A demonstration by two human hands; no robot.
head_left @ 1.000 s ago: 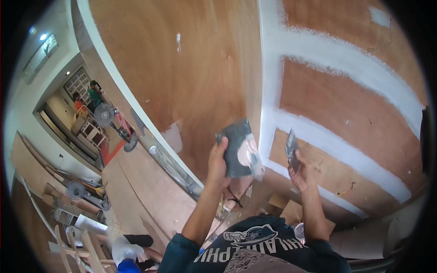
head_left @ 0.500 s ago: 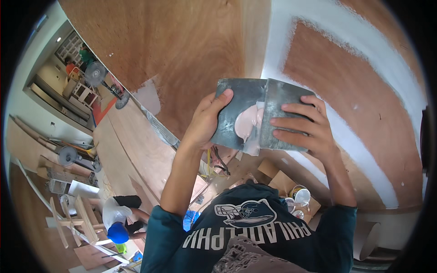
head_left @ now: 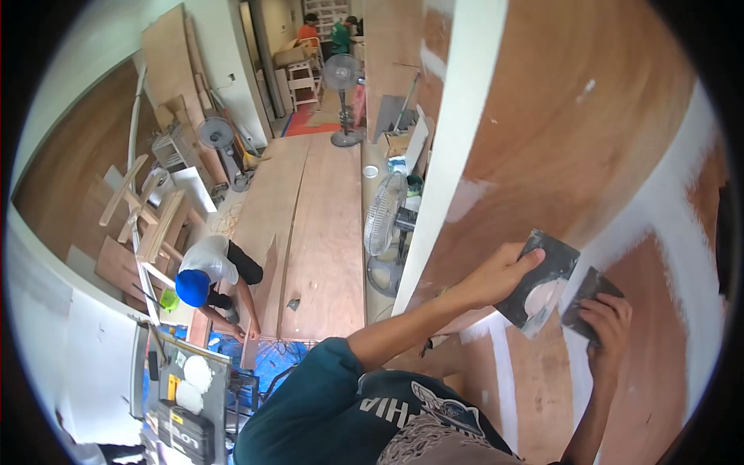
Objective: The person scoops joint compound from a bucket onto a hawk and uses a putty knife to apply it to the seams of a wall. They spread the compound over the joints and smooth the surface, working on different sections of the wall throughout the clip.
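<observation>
My left hand (head_left: 505, 277) is closed on a dark, square putty spreader (head_left: 556, 256), its thumb on the upper face. A blob of pale pink putty (head_left: 542, 297) lies on that spreader near its lower edge. In my right hand (head_left: 609, 319) is a second dark, flat spreader (head_left: 590, 288), with the fingers folded over its face. A narrow gap separates the two spreaders. Both are held in front of a reddish plywood panel (head_left: 577, 101) with white-coated bands (head_left: 632, 203). The undersides of the spreaders are hidden.
A co-worker in a blue cap (head_left: 194, 287) bends over at the left beside long plywood sheets (head_left: 325, 225). Standing fans (head_left: 385, 221) (head_left: 341, 74) (head_left: 217, 133) are spread around. A wooden frame (head_left: 164, 225) stands left; a black tool case (head_left: 186, 434) sits lower left.
The view has swung left, so my hands now appear farther right and lower. The two spreaders, which were overlapping or touching, have come apart; the putty stays on the left one.
</observation>
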